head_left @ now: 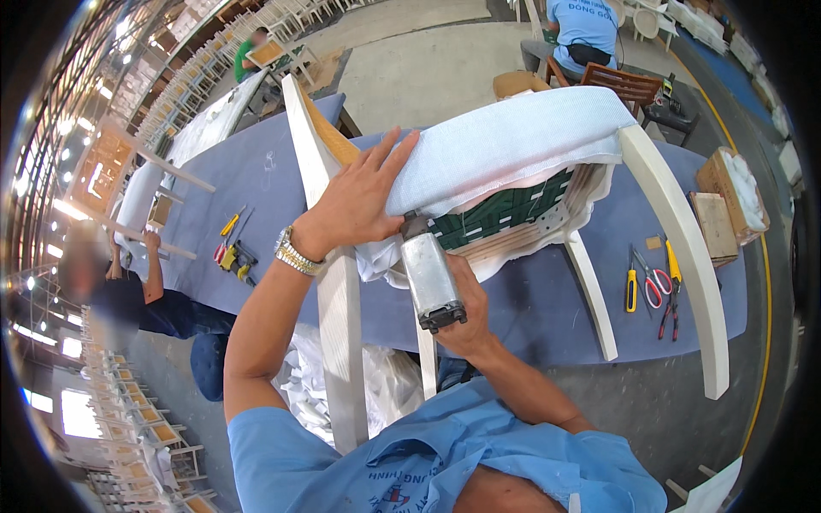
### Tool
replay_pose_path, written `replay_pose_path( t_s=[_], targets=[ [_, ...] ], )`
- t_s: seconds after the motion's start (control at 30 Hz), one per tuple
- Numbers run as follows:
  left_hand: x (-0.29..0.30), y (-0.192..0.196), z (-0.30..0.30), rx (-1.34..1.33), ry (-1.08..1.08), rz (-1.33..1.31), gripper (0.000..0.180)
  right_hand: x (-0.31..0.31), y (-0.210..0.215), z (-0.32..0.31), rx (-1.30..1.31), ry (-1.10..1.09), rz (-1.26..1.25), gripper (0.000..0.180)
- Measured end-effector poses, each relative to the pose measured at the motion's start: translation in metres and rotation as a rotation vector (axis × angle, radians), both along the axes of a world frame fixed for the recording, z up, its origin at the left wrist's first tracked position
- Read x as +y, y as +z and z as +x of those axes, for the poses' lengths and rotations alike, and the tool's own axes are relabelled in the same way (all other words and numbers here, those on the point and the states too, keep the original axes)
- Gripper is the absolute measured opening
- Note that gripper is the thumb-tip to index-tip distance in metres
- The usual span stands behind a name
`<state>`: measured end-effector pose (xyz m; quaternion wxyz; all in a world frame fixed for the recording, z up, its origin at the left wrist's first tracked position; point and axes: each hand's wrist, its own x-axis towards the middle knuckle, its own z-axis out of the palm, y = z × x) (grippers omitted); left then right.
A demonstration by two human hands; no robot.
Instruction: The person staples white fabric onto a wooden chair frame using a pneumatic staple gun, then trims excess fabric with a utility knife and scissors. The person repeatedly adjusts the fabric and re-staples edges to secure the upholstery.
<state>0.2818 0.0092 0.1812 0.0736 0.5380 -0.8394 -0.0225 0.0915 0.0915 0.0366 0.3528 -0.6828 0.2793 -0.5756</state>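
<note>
A pale wooden chair (pixel 340 342) lies tipped over on a table with a blue-grey cover (pixel 547 321). Light blue fabric (pixel 522 137) wraps its seat, and dark green webbing (pixel 505 214) shows on the underside. My left hand (pixel 363 197), a watch at its wrist, lies flat with fingers stretched over the fabric's edge beside a chair leg. In my right hand (pixel 466 312) is a silver staple gun (pixel 432 278), its nose up against the fabric edge next to my left thumb. The gun's body hides part of the right fingers.
Right of the chair lie a yellow screwdriver (pixel 631 289), scissors (pixel 657 286) and pliers (pixel 670 312). More tools (pixel 235 256) lie on the left. Cartons (pixel 731 192) stand at the right edge. A co-worker (pixel 145 291) handles another chair at the left.
</note>
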Motion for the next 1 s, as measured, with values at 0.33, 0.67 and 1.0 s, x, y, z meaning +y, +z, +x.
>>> replay_pose_path(
  t_s=[0.33,0.67,1.0],
  targets=[
    [-0.003,-0.002,-0.001,-0.007,0.007,0.014,0.114,-0.001,0.005,0.001,-0.027,-0.026,0.014,0.053],
    [0.023,0.003,-0.01,-0.155,-0.11,-0.071,0.109,-0.004,-0.012,0.005,0.011,-0.01,0.046,0.067],
    [-0.028,0.011,0.067,0.469,-0.015,-0.061,0.07,0.0,-0.016,-0.02,-0.017,-0.084,-0.089,0.042]
  ],
)
